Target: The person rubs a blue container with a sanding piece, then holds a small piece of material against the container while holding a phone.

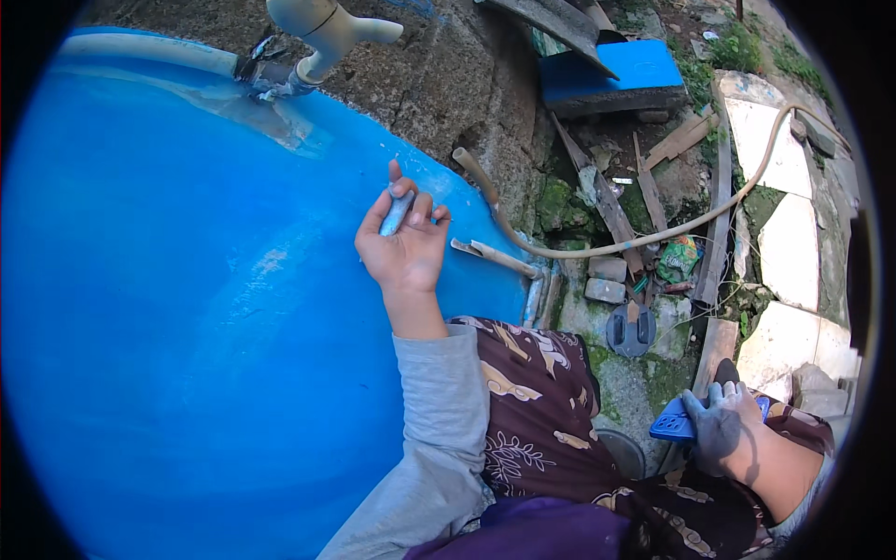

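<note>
My left hand (407, 245) is raised over a wide, smooth blue surface (187, 373), palm toward me and fingers curled. Between those fingers sits a small oblong blue-grey piece (397, 213); its exact kind does not show. Low on the right, my right hand (728, 431), smeared with grey, is closed on a flat blue object (674, 422) with dark round spots at one end, rather like a phone. The hand covers most of it. Patterned dark brown cloth (541, 392) lies over my lap, between the hands.
A cream pipe with a bent spout (322, 37) rises beyond the blue surface. A beige hose (644, 241) curves across rubble and wooden planks (653, 191). Bricks (607, 280), a grey round-edged block (631, 330), pale slabs (784, 243) and a blue-topped slab (635, 70) lie to the right.
</note>
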Tool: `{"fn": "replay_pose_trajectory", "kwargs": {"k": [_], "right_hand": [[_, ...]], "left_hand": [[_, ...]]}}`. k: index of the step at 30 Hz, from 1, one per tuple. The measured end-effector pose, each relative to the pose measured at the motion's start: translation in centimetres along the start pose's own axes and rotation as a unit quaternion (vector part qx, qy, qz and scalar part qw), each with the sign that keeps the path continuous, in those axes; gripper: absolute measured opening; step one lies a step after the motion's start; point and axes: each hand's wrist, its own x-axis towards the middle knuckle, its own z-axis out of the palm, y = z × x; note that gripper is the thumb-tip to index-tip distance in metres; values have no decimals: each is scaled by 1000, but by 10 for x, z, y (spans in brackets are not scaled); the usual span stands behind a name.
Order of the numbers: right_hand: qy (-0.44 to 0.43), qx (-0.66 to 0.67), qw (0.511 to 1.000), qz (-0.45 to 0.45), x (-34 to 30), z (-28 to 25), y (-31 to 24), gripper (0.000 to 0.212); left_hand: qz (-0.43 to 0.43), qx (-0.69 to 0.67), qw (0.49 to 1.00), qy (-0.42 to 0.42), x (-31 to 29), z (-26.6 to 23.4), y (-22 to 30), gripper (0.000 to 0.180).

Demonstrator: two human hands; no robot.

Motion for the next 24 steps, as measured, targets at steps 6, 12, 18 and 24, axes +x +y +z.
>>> {"fn": "replay_pose_trajectory", "kwargs": {"k": [6, 12, 18, 24], "right_hand": [[-20, -12, 1000, -10, -5, 0, 1, 76], [4, 9, 999, -30, 4, -13, -7, 71], [4, -2, 1000, -5, -17, -6, -4, 68], [89, -30, 996, -5, -15, 7, -5, 71]], "left_hand": [[-96, -27, 990, 96, 28, -14, -27, 33], [-29, 6, 999, 21, 1, -7, 9, 34], [-99, -24, 992, 74, 31, -19, -29, 34], [-40, -3, 999, 5, 8, -6, -5, 35]]}}
